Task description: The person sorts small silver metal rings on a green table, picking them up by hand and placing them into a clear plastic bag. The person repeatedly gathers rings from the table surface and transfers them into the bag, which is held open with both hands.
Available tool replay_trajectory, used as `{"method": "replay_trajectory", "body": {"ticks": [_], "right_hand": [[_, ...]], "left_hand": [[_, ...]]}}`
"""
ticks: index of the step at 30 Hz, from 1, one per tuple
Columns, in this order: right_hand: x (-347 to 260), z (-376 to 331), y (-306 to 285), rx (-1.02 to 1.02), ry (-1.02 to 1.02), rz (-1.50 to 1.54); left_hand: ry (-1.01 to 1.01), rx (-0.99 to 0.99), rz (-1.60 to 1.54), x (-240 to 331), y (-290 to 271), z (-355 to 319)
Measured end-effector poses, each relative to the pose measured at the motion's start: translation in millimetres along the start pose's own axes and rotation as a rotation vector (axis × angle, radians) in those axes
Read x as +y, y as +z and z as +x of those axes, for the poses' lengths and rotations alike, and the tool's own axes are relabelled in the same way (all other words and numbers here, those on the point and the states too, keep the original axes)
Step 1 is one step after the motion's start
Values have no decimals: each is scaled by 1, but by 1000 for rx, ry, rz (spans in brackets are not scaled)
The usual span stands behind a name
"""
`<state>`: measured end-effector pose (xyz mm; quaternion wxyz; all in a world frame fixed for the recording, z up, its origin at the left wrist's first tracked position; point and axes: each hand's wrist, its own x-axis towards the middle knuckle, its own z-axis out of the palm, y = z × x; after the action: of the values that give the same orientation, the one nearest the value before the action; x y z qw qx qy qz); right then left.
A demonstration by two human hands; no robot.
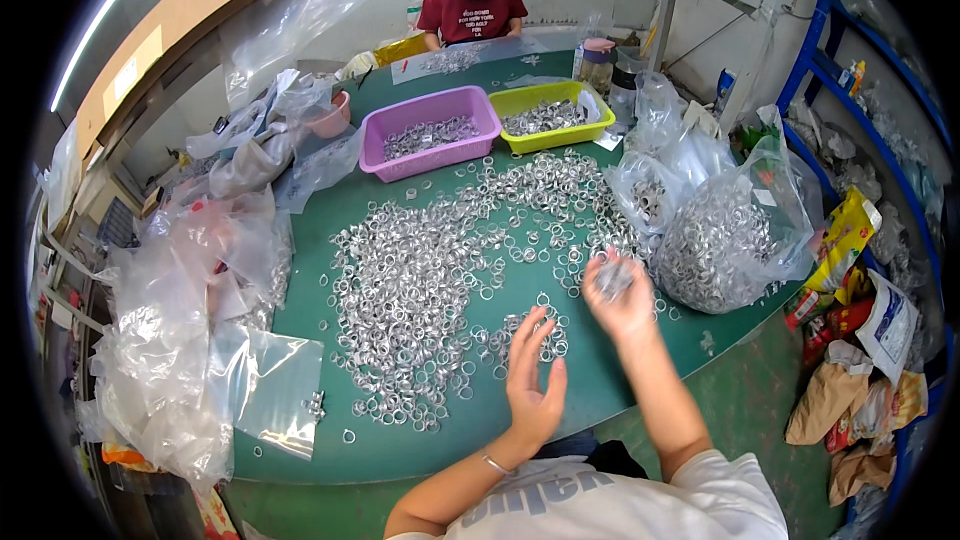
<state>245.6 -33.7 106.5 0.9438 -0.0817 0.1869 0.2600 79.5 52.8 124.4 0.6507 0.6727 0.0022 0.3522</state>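
Silver metal rings (pixel 400 305) lie in a large heap on the green table, with another heap of rings (pixel 550 180) further back. My right hand (pixel 622 305) is raised over the table at the right, fingers curled around a blurred clump of what look like silver rings (pixel 613 280). Held upright beside a small group of rings (pixel 490 340), my left hand (pixel 535 385) has its fingers apart and nothing in it. A bracelet circles the left wrist.
A purple basin (pixel 371 145) and a yellow-green basin (pixel 606 125) hold rings at the back. Clear bags of rings (pixel 715 245) stand at right; plastic bags (pixel 160 310) pile at left. Another person (pixel 472 10) sits opposite. A blue shelf (pixel 825 60) stands at right.
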Motion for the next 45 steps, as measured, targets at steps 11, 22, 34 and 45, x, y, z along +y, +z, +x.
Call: {"method": "replay_trajectory", "body": {"ticks": [11,22,34,45], "right_hand": [[-125,161,48,144,-565,-555],[-18,24,6,-534,-599,-1997],[38,76,-33,-865,-718,-2591],[9,6,-21,-957,-538,-2115]], "left_hand": [[-207,-170,388,-22,-33,-21],[-82,-375,1049,-89,-36,34],[54,-501,1235,-157,-59,95],[-114,-424,725,-82,-72,45]]}}
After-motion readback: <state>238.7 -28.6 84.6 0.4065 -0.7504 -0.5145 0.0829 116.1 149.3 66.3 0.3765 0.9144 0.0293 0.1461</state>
